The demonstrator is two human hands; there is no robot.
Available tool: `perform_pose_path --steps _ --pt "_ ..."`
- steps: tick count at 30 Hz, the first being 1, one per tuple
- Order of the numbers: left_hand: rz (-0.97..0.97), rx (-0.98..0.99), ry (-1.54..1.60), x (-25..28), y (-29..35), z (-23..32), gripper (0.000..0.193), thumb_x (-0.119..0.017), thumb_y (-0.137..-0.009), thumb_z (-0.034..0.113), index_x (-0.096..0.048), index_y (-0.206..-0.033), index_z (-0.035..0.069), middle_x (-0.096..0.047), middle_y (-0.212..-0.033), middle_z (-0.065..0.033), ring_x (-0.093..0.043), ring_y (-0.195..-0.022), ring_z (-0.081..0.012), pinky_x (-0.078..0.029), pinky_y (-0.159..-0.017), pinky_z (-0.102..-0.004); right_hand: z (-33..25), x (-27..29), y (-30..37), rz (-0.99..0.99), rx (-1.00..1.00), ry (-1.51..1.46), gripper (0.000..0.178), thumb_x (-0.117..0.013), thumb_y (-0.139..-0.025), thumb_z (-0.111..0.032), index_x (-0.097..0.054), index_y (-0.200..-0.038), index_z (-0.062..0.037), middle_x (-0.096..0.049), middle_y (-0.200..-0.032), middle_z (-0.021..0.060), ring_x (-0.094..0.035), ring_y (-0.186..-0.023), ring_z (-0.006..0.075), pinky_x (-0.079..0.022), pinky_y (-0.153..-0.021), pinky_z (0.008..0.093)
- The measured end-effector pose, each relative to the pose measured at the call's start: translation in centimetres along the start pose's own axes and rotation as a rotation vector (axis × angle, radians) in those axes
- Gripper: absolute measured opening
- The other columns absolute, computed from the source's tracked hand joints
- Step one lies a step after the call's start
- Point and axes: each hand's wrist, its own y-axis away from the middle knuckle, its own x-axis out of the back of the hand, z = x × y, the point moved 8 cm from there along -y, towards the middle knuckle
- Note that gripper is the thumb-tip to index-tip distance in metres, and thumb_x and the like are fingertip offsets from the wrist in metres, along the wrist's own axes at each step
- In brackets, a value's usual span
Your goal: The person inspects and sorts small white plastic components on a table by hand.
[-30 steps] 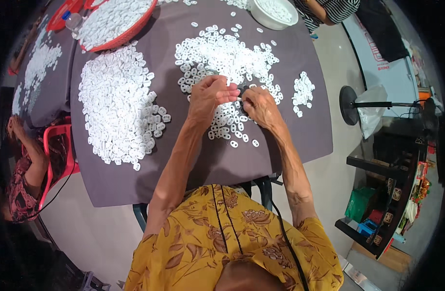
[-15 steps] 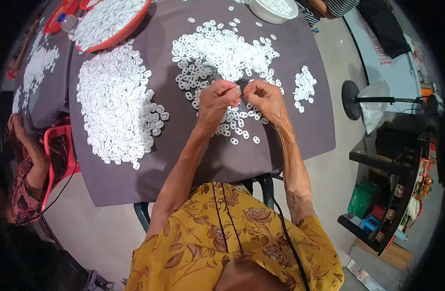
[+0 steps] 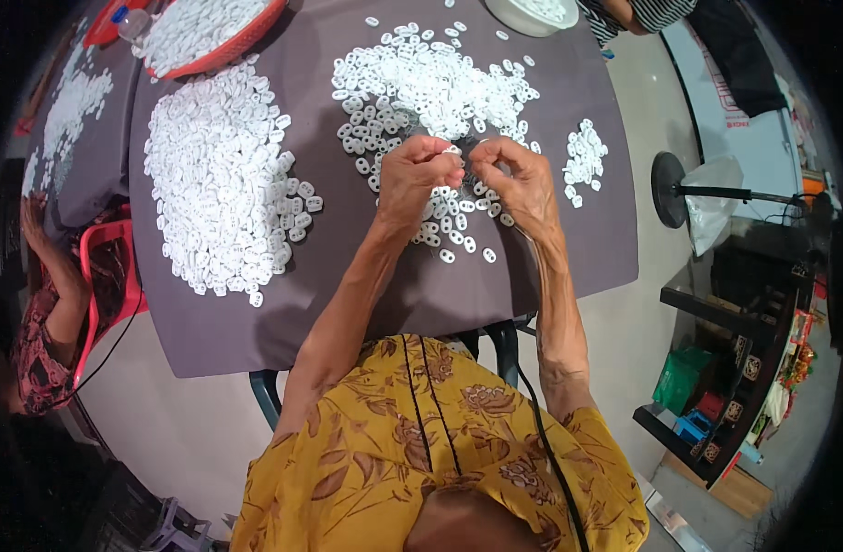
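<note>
Over the middle of the grey-covered table my left hand (image 3: 412, 182) is closed in a pinch on a small white oval two-holed piece (image 3: 453, 151), which shows at its fingertips. A little to the right, my right hand (image 3: 524, 189) has its thumb and forefinger bent together; what lies between them, if anything, is too small to make out. The two hands are close but apart. A heap of the same white pieces (image 3: 440, 87) spreads beyond them, and loose ones (image 3: 447, 224) lie below. Fine dark or clear strands (image 3: 469, 175) show faintly between the hands.
A large pile of finished-looking white pieces (image 3: 214, 184) covers the table's left side, below a red basket (image 3: 228, 72) full of them. A small pile (image 3: 585, 156) lies right. A white bowl (image 3: 534, 22) stands far right. Another person's arm (image 3: 63, 276) shows at left.
My hands have drawn slightly apart, the right one shifting right. A white piece now shows at my left fingertips. The whole view has shifted a little.
</note>
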Motion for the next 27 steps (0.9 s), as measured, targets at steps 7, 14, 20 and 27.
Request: perform_pose_path --steps 7,14,20,27 --pt "-0.028 0.050 0.198 -1.1 0.4 1.0 0.015 -0.062 -0.075 0.004 -0.057 -0.088 -0.002 -0.060 -0.077 -0.0086 -0.059 -0.065 -0.0137 -0.050 -0.061 -0.0249 -3.2 0.2 0.7 0.089 0.382 0.234 0.009 -0.063 -0.074 -0.002 -0.062 -0.082 0.0013 -0.062 -0.080 0.0071 -0.057 -0.075 0.0132 -0.043 -0.069 0.0246" --pt "-0.033 0.058 0.156 -2.8 1.5 2.3 0.013 -0.061 -0.077 0.004 -0.060 -0.089 -0.002 -0.060 -0.077 -0.0073 -0.058 -0.066 -0.0139 -0.050 -0.065 -0.0255 -1.0 0.3 1.2 0.183 0.108 -0.238 0.009 -0.054 -0.084 -0.005 -0.059 -0.089 0.0014 -0.061 -0.083 0.0055 -0.056 -0.079 0.0111 -0.044 -0.071 0.0227" --pt "-0.097 -0.141 -0.090 -3.5 2.4 4.4 0.019 -0.061 -0.078 0.005 -0.062 -0.096 -0.003 -0.062 -0.077 -0.0060 -0.058 -0.067 -0.0103 -0.047 -0.065 -0.0220 -3.8 1.8 0.9 0.159 0.317 -0.074 0.008 -0.050 -0.086 -0.004 -0.056 -0.086 0.0009 -0.058 -0.087 0.0067 -0.053 -0.080 0.0123 -0.042 -0.073 0.0233" --pt "-0.097 -0.213 -0.080 -3.8 2.8 5.1 0.015 -0.058 -0.079 0.006 -0.062 -0.091 -0.002 -0.061 -0.076 -0.0035 -0.056 -0.067 -0.0075 -0.047 -0.062 -0.0196 -4.7 1.4 1.3 0.089 0.304 0.018 0.007 -0.051 -0.085 -0.004 -0.055 -0.081 0.0011 -0.057 -0.083 0.0051 -0.051 -0.077 0.0119 -0.042 -0.071 0.0235"
